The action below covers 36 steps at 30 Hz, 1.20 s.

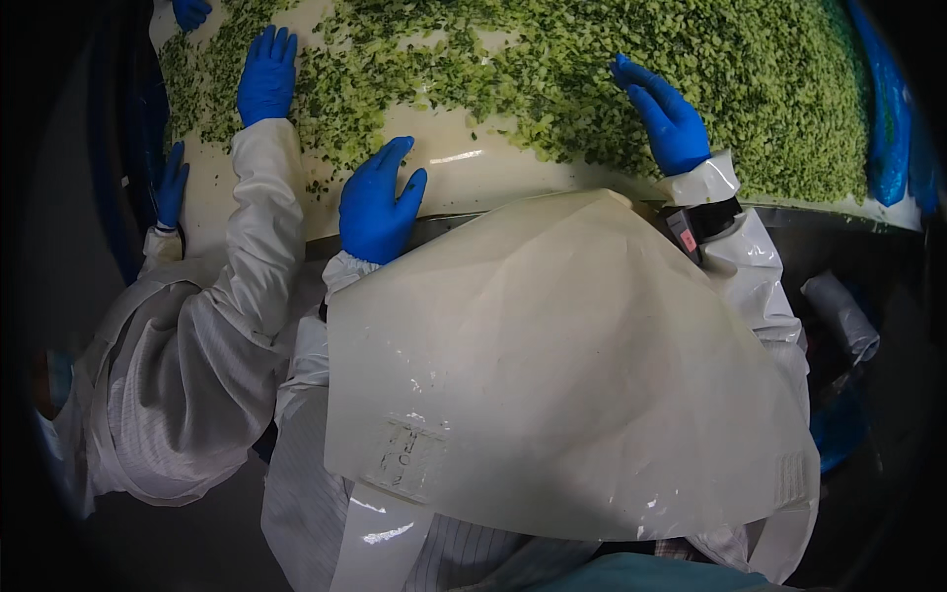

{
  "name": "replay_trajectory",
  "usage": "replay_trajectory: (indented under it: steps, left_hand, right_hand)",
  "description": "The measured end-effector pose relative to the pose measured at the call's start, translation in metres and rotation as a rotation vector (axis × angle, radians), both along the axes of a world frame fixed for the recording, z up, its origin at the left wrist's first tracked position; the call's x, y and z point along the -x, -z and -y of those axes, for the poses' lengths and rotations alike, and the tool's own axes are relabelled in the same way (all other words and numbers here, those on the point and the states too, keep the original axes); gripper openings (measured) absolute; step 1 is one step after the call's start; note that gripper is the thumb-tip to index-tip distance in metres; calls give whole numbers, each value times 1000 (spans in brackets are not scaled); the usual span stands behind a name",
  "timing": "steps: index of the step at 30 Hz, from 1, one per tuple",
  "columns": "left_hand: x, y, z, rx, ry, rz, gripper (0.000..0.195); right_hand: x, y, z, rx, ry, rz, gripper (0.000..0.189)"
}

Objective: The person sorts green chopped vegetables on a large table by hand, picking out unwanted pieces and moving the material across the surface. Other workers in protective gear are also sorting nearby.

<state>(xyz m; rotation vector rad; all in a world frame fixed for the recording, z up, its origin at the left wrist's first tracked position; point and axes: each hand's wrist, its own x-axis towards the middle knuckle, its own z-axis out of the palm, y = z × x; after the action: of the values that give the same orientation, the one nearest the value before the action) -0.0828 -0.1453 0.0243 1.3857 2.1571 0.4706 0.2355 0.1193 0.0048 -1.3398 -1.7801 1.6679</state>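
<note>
Chopped green leafy vegetable (577, 81) is spread over a pale work surface (444, 148), in a thin, patchy layer at the left and a thick bed at the right. My left hand (379, 203), in a blue glove, is held near the front edge, thumb apart from the fingers and nothing in it. Over the pieces at the right is my right hand (669, 126), also blue-gloved, turned on its side with fingers extended and no object held. Whether it touches the greens, I cannot tell. A white apron (562, 355) covers my front.
To my left, a co-worker in white (185, 385) has one gloved hand (268, 78) on the greens and another (172, 189) by the left edge. A further gloved hand (191, 13) shows at top left. Blue plastic sheeting (888, 118) hangs along the right edge.
</note>
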Motion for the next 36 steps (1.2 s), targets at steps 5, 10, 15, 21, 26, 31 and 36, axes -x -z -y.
replay_trajectory:
  steps: [5,10,15,21,26,31,36]
  left_hand:
    - [-8,13,41,-128,100,-143,32]
    - [-13,17,33,-141,28,-101,37]
    - [-8,14,33,-115,60,-94,36]
    - [-11,22,35,-215,36,-143,37]
    - [-11,23,32,-130,10,-91,38]
    - [-10,24,27,-275,2,-168,36]
    - [-9,13,28,-81,-25,-99,39]
  right_hand:
    - [-12,27,15,-33,-205,141,51]
    - [21,25,40,267,-861,-76,33]
    - [68,16,5,21,-736,288,41]
    - [93,19,-2,-450,-623,132,39]
    - [91,39,3,39,-481,228,51]
    - [79,35,-34,-27,-281,343,41]
    - [135,30,-26,-579,-765,461,34]
